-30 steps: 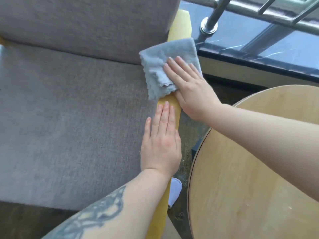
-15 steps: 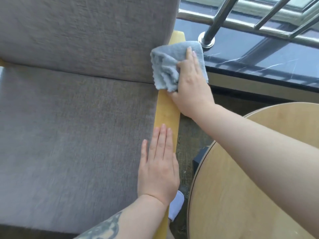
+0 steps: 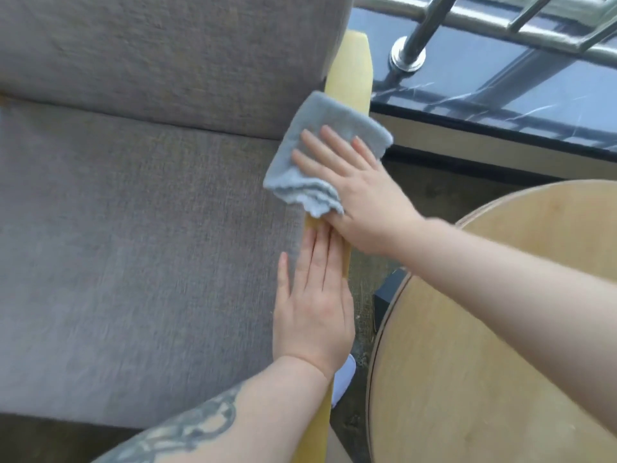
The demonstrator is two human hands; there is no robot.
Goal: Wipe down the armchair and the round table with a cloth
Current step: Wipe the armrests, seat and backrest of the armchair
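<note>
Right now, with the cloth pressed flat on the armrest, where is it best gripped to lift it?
Pinch the grey cloth at its layered folded edge overhanging the wooden armrest on the seat side, coming from above; the right hand pins the rest flat.

Matt woven armchair (image 3: 133, 228), fluffy cloth (image 3: 330, 128), smooth wooden round table (image 3: 467, 379).

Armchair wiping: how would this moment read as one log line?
right hand flat on cloth, wiping wooden armrest | left hand flat on armrest | round table untouched
</note>
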